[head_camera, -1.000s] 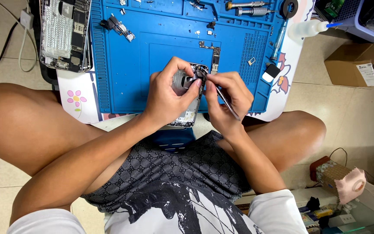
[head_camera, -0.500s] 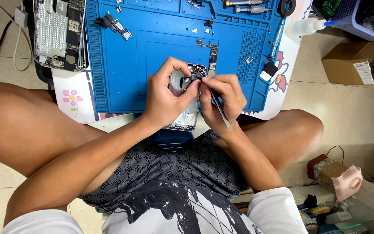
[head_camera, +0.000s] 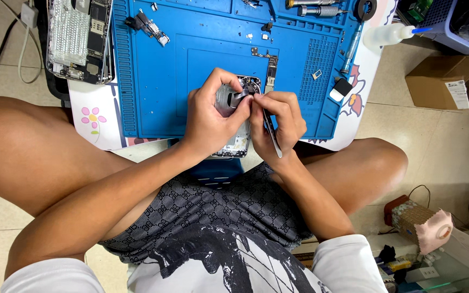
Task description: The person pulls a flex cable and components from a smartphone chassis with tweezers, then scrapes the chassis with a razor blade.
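- Near the front edge of the counter (head_camera: 100, 126), over the blue work mat (head_camera: 153, 97): an opened phone housing (head_camera: 233, 142), silver, held up off the mat and partly overhanging the edge toward the person's lap.
- Left hand (head_camera: 210, 116): curled around the housing's left side, thumb and forefinger pinching a small grey part (head_camera: 239, 98) at its upper end.
- Right hand (head_camera: 278, 122): fingers pressed together on slim metal tweezers (head_camera: 271, 135), tips at the same grey part, shaft running down across the palm; touching the left hand at the fingertips.
- Mat, just beyond the hands: narrow dark circuit strip (head_camera: 270, 68), upright; small square tray piece (head_camera: 316, 74) to its right.
- Mat, right edge: black-and-white block (head_camera: 341, 89); metal driver (head_camera: 350, 50) lying along the edge.
- Mat, far left part: small connector assembly (head_camera: 150, 28), tilted.
- Counter, far left corner: second dismantled phone (head_camera: 80, 40), internals exposed, lying flat beside the mat.
- Counter, far right corner: clear squeeze bottle (head_camera: 389, 34) on its side, nozzle pointing right.
- Floor, right: cardboard box (head_camera: 451, 81); lower right, a woven tissue holder (head_camera: 424, 225) with pink tissue showing.
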